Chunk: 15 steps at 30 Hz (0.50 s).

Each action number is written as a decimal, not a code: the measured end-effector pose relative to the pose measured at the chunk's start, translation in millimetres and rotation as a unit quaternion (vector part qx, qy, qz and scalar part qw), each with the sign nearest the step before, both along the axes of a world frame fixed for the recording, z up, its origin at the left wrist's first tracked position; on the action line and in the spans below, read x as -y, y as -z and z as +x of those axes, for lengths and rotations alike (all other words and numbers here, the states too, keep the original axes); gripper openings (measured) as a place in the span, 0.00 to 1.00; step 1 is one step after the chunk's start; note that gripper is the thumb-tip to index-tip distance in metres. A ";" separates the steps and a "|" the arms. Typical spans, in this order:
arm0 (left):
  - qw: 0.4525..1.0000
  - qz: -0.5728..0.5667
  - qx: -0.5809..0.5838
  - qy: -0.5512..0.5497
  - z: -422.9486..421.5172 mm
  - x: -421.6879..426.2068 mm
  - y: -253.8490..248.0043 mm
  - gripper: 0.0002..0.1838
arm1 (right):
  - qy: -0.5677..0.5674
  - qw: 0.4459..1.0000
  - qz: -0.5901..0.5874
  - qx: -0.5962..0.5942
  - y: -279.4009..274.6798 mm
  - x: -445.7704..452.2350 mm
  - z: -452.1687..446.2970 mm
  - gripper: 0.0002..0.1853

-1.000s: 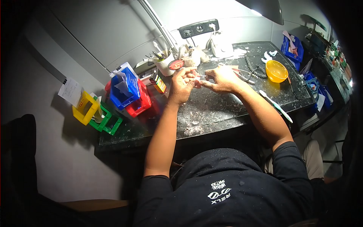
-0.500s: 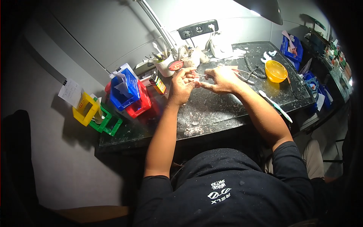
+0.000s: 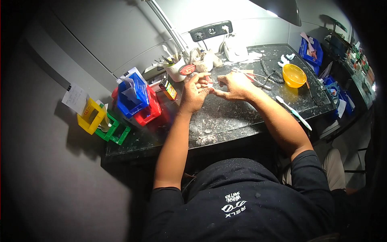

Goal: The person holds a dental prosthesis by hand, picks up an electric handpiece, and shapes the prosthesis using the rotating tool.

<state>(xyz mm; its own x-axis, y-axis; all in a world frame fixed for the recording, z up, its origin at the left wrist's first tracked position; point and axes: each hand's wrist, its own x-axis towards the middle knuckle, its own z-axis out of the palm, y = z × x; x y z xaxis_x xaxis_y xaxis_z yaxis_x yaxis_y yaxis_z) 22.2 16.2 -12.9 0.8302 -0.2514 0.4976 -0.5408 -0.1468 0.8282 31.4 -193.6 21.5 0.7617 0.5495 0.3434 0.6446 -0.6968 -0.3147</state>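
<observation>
Above the dark worktop, my left hand [image 3: 194, 93] is closed, with its fingers bent around a small pinkish piece [image 3: 209, 84] that they mostly hide. My right hand [image 3: 236, 86] faces it from the right, closed around a slim tool. Only the tool's thin metallic tip [image 3: 215, 82] shows, pointing left at the piece; the fingers cover its body. Both thumbs come close together below the piece, and I cannot tell if they touch. Behind my right hand lie tools with red handles [image 3: 254, 76] and a coiled black cord [image 3: 277, 77].
White dust and crumbs lie on the worktop [image 3: 225, 117]. A yellow bowl [image 3: 294, 76] and a toothbrush [image 3: 294, 113] are at the right. Blue [image 3: 135, 97] and red bins [image 3: 150, 111] stand left, near a white pen holder [image 3: 175, 72]. A lamp [image 3: 282, 10] hangs overhead.
The tool tip and the fingers of both hands have shifted very slightly around the small piece. Both hands keep their place and grip.
</observation>
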 end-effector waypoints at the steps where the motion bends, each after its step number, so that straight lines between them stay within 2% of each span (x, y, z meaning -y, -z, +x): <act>1: 1.000 -0.005 0.003 -0.004 0.0 0.4 0.4 0.26 | 0.003 1.000 -0.007 -0.006 0.2 -0.6 -0.4 0.31; 6: 1.000 0.006 -0.001 -0.027 -8.1 4.0 -6.8 0.26 | 0.004 1.000 -0.015 -0.011 -2.6 -2.3 -6.6 0.29; 9: 0.997 0.051 0.014 -0.052 -9.7 5.2 -7.1 0.26 | -0.006 0.999 -0.019 -0.033 -3.6 -1.6 -6.0 0.26; 11: 0.996 0.069 0.033 -0.054 -10.5 6.4 -7.0 0.26 | -0.023 0.999 0.018 0.016 0.8 0.2 -0.5 0.24; 15: 0.996 0.048 0.060 -0.053 -8.2 5.5 -4.0 0.25 | -0.027 0.997 0.066 0.003 1.7 3.1 1.0 0.23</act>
<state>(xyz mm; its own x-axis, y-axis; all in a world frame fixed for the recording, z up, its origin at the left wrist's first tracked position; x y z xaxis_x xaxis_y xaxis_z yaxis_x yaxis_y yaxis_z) 14.0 10.7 -8.9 0.7908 -0.2166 0.5724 -0.6120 -0.2828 0.7386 32.3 -196.7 19.8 0.7291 0.5403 0.4200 0.6830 -0.6136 -0.3963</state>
